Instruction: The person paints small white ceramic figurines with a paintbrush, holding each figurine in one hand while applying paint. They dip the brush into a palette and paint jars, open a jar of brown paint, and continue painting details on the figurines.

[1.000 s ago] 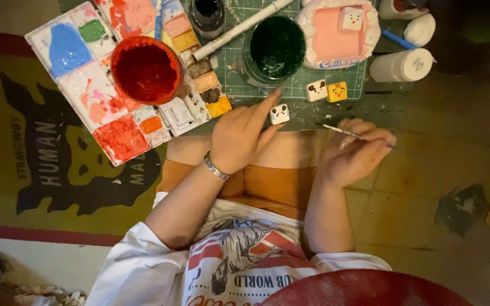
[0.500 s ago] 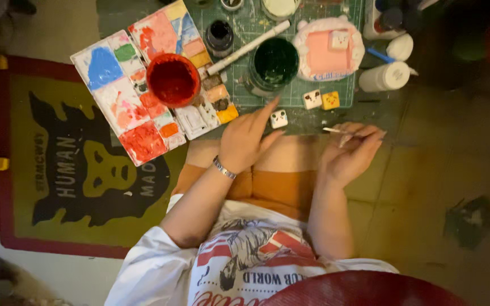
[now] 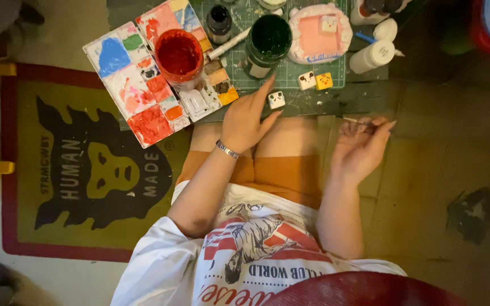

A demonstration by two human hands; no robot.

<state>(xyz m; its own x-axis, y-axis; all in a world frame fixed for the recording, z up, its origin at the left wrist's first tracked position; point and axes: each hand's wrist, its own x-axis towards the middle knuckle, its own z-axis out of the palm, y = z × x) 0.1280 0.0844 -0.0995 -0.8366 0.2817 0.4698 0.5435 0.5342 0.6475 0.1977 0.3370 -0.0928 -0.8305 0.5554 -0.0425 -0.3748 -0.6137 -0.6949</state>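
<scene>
My left hand [image 3: 246,118] rests at the near edge of a low green cutting mat [image 3: 290,73], fingers spread, its fingertips touching a small white painted cube [image 3: 276,100]. My right hand [image 3: 361,145] hovers over my knee and pinches a thin paintbrush [image 3: 358,120] that points left. Two more small cubes, one white [image 3: 306,80] and one yellow [image 3: 324,81], sit on the mat just beyond. A silver bracelet [image 3: 227,149] circles my left wrist.
A paint-smeared palette [image 3: 143,85] carries a red paint cup [image 3: 178,54]. A dark green cup [image 3: 267,37], a small black jar [image 3: 219,21], a pink-and-white clay piece [image 3: 320,33] and white bottles [image 3: 372,55] stand on the mat. A printed rug [image 3: 86,164] lies at left.
The view has shifted, so the mat and palette sit farther right and higher. My right hand with the brush has dropped slightly away from the mat. My left hand stays by the white cube.
</scene>
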